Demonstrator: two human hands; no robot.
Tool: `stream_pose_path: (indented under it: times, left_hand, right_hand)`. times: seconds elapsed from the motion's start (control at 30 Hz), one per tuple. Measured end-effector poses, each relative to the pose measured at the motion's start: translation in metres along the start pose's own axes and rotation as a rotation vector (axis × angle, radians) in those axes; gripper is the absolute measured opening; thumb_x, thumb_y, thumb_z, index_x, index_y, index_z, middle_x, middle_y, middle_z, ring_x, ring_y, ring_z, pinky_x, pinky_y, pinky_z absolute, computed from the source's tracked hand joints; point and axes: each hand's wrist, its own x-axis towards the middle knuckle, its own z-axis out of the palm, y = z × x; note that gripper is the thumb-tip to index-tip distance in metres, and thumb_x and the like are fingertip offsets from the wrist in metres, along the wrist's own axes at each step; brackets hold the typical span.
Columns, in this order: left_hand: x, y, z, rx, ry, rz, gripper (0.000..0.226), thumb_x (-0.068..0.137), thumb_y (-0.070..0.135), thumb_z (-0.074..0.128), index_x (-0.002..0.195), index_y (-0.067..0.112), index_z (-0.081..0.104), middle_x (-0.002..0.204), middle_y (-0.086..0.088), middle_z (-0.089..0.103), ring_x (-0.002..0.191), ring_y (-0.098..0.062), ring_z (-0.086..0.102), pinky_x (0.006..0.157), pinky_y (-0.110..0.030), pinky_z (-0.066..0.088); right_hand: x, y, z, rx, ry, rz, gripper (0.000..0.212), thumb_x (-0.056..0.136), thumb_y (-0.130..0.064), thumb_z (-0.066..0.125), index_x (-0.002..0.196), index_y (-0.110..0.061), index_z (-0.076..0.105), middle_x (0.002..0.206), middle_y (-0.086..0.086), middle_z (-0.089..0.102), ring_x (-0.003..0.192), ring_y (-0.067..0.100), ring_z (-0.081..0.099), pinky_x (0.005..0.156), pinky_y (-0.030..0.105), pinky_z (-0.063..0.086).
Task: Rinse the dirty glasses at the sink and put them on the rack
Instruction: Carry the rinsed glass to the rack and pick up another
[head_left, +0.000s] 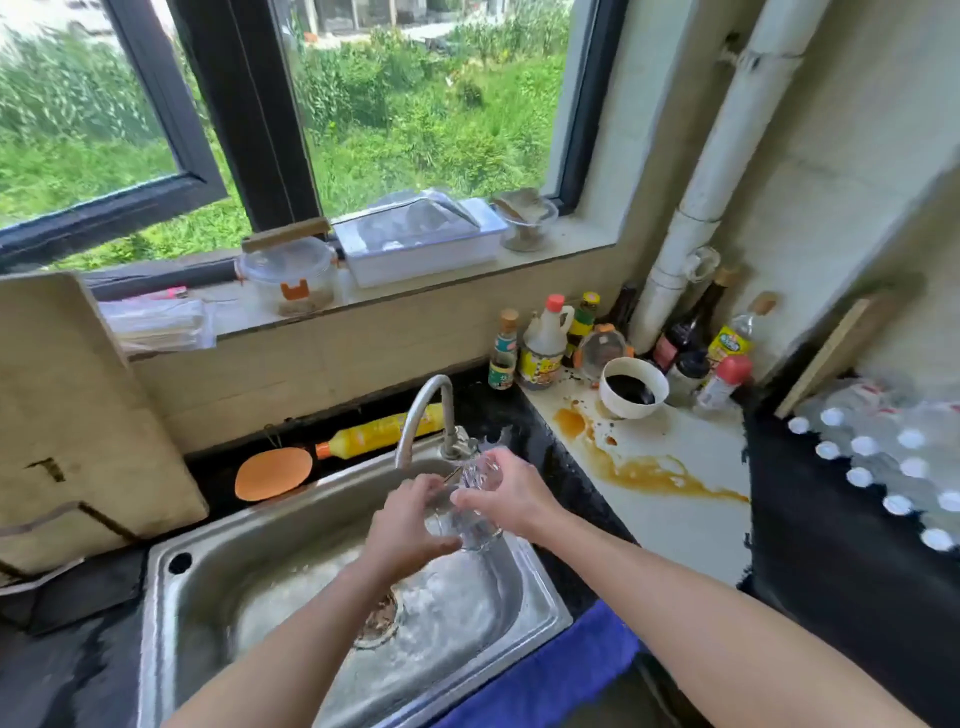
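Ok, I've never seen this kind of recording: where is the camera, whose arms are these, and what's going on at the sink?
No machine here: one camera sits on a person's head, looking down at their own arms. The left hand and right hand both have a grip on a clear glass by the faucet, over a steel sink with water in it. On the counter to the right lie an orange spill, a white bowl of dark liquid and sauce bottles.

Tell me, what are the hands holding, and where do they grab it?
A clear glass, held in both hands over the sink. The left hand grips its lower side; the right hand curls round its upper side.
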Motion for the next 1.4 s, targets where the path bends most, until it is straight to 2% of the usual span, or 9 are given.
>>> stream_pose_path:
  times: [0.17,0.3,0.47,0.53,0.63,0.9,1.07,1.27,1.4]
  left_hand:
    - [0.021,0.061,0.011,0.195,-0.01,0.078,0.06,0.074,0.037,0.071,0.128,0.026,0.048,0.125,0.002,0.057,0.11,-0.019,0.056,0.088,-0.037,0.05]
    - [0.029,0.148,0.03,0.332,-0.007,0.18,0.049,0.085,0.033,0.063,0.13,0.02,0.049,0.127,-0.006,0.053,0.115,-0.025,0.054,0.093,-0.039,0.048]
    - [0.008,0.277,0.084,0.398,-0.021,0.366,0.051,0.086,0.033,0.063,0.132,0.017,0.049,0.124,-0.008,0.058,0.11,-0.027,0.056,0.087,-0.037,0.05]
    - [-0.007,0.326,0.113,0.405,-0.043,0.461,0.049,0.087,0.031,0.062,0.132,0.016,0.048,0.125,-0.009,0.056,0.111,-0.029,0.055,0.088,-0.038,0.049]
    - [-0.032,0.394,0.161,0.421,-0.079,0.622,0.046,0.087,0.03,0.061,0.13,0.016,0.05,0.127,-0.009,0.053,0.117,-0.029,0.052,0.093,-0.039,0.045]
    - [-0.105,0.545,0.288,0.557,-0.195,1.061,0.045,0.091,0.037,0.055,0.13,0.017,0.047,0.125,-0.006,0.053,0.116,-0.03,0.051,0.092,-0.041,0.041]
    - [-0.153,0.62,0.372,0.581,-0.326,1.242,0.045,0.095,0.041,0.047,0.134,0.018,0.043,0.13,-0.005,0.049,0.118,-0.028,0.048,0.097,-0.041,0.038]
    - [-0.197,0.703,0.468,0.54,-0.432,1.466,0.047,0.097,0.043,0.043,0.135,0.017,0.044,0.131,-0.005,0.051,0.118,-0.026,0.049,0.099,-0.04,0.039]
    - [-0.234,0.76,0.517,0.51,-0.493,1.579,0.044,0.098,0.043,0.041,0.133,0.016,0.044,0.125,-0.006,0.052,0.111,-0.026,0.051,0.094,-0.038,0.041]
  right_hand:
    - [-0.037,0.031,-0.086,-0.02,0.302,0.027,0.071,0.073,-0.051,0.074,0.132,-0.021,0.049,0.121,-0.001,0.063,0.108,0.02,0.059,0.083,0.03,0.044]
    - [-0.089,0.075,-0.169,0.035,0.519,0.053,0.046,0.074,-0.044,0.075,0.109,-0.031,0.048,0.108,-0.007,0.058,0.097,0.016,0.056,0.078,0.031,0.043]
    - [-0.178,0.149,-0.266,-0.013,0.778,0.109,0.058,0.074,-0.043,0.076,0.122,-0.02,0.051,0.116,-0.002,0.061,0.098,0.018,0.057,0.078,0.028,0.042]
    - [-0.218,0.18,-0.295,-0.042,0.837,0.159,0.069,0.074,-0.045,0.076,0.131,-0.018,0.049,0.12,0.002,0.062,0.105,0.022,0.059,0.081,0.029,0.043]
    - [-0.281,0.226,-0.329,-0.059,0.913,0.232,0.07,0.072,-0.047,0.077,0.131,-0.022,0.049,0.123,0.001,0.061,0.11,0.024,0.059,0.082,0.029,0.043]
    - [-0.429,0.333,-0.377,-0.091,1.041,0.49,0.074,0.07,-0.05,0.074,0.135,-0.031,0.045,0.115,0.002,0.056,0.107,0.025,0.058,0.084,0.031,0.044]
    - [-0.508,0.388,-0.4,-0.05,1.135,0.622,0.076,0.072,-0.047,0.073,0.14,-0.034,0.042,0.113,-0.002,0.057,0.107,0.017,0.057,0.084,0.025,0.041]
    - [-0.587,0.439,-0.444,-0.045,1.303,0.776,0.062,0.071,-0.05,0.07,0.125,-0.033,0.045,0.106,-0.004,0.065,0.093,0.018,0.061,0.079,0.032,0.05]
    - [-0.638,0.463,-0.477,-0.051,1.382,0.868,0.061,0.073,-0.048,0.074,0.125,-0.031,0.047,0.111,-0.005,0.064,0.101,0.018,0.061,0.082,0.032,0.048]
